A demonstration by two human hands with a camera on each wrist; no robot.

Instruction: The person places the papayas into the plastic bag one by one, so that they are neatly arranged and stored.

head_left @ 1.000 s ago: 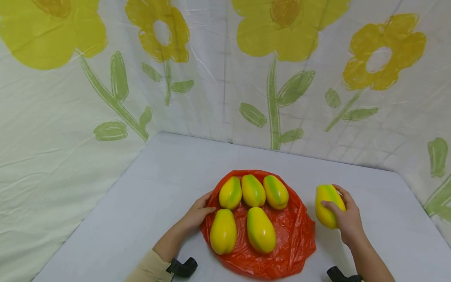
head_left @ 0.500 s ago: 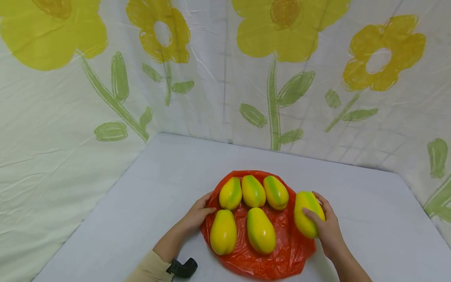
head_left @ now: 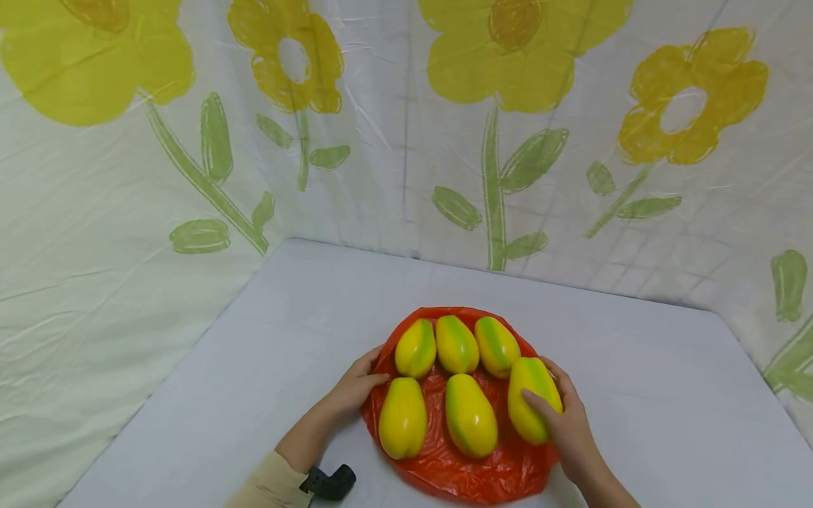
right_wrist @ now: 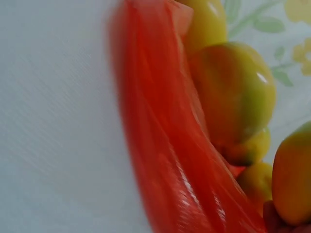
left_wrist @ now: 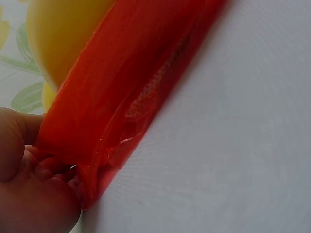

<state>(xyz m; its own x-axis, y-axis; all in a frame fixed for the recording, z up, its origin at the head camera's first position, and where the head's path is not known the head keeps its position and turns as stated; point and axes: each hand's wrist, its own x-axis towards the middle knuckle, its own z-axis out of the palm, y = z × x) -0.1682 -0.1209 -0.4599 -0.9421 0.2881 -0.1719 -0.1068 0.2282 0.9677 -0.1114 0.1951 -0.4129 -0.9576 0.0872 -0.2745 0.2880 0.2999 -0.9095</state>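
Observation:
My left hand (head_left: 352,386) grips the left rim of a round container covered in red plastic (head_left: 476,487), thumb over the edge. The left wrist view shows its curled fingers against the red wall (left_wrist: 92,97). My right hand (head_left: 570,427) holds a yellow papaya with green streaks (head_left: 524,421) over the right part of the container; whether it touches the plastic I cannot tell. Several similar papayas lie inside: three in a back row, with the middle one (head_left: 456,344), and two in front, a left one (head_left: 403,420) and a middle one (head_left: 471,416).
The container stands on a white table (head_left: 305,310). Behind and left hangs a white sheet (head_left: 375,169) with yellow flowers. A black elbow-shaped piece (head_left: 333,483) is strapped at the left wrist, by the beige sleeve (head_left: 269,483).
My right hand has carried the papaya leftward and nearer to me, from beside the container to over its right part. The left hand has stayed at the rim.

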